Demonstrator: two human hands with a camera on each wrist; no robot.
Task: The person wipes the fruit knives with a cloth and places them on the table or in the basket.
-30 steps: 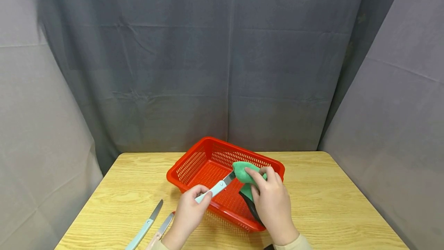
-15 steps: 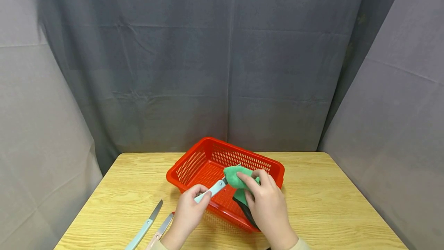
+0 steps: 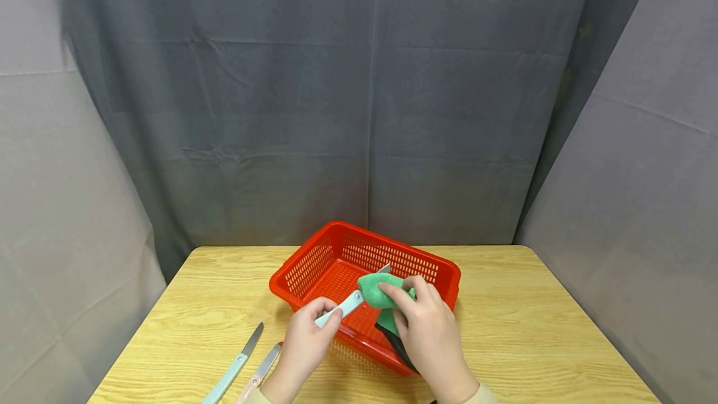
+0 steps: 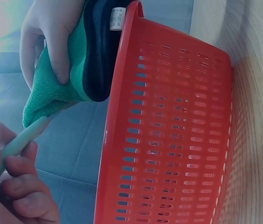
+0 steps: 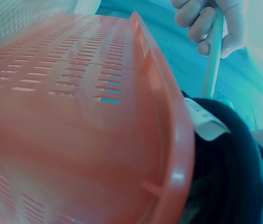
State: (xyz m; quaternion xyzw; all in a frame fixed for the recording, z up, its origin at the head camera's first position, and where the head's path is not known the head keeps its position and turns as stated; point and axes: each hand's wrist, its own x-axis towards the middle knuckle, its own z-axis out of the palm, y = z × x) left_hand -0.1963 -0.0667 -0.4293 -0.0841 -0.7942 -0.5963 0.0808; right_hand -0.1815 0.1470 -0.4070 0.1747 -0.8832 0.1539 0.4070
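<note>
My left hand (image 3: 307, 333) grips the pale blue handle of a knife (image 3: 351, 303), held over the near side of a red plastic basket (image 3: 367, 345). Folded around the blade is a green cloth (image 3: 373, 289) with a black border, pinched by my right hand (image 3: 430, 329). The blade's tip pokes out past the cloth, whose edge lies right by the handle. In the left wrist view, the black part of the cloth (image 4: 97, 56) hangs at the basket rim and bears a white label (image 4: 117, 18).
To the left on the wooden table (image 3: 168, 323) lie a second knife with a pale green handle (image 3: 227, 378) and a knife with a pinkish handle (image 3: 262, 371). Grey curtains (image 3: 280, 111) stand behind the table and at both sides.
My right hand and the cloth have slid left along the blade to the handle, and the blade's tip has come into sight beyond the cloth. My left hand has stayed in place.
</note>
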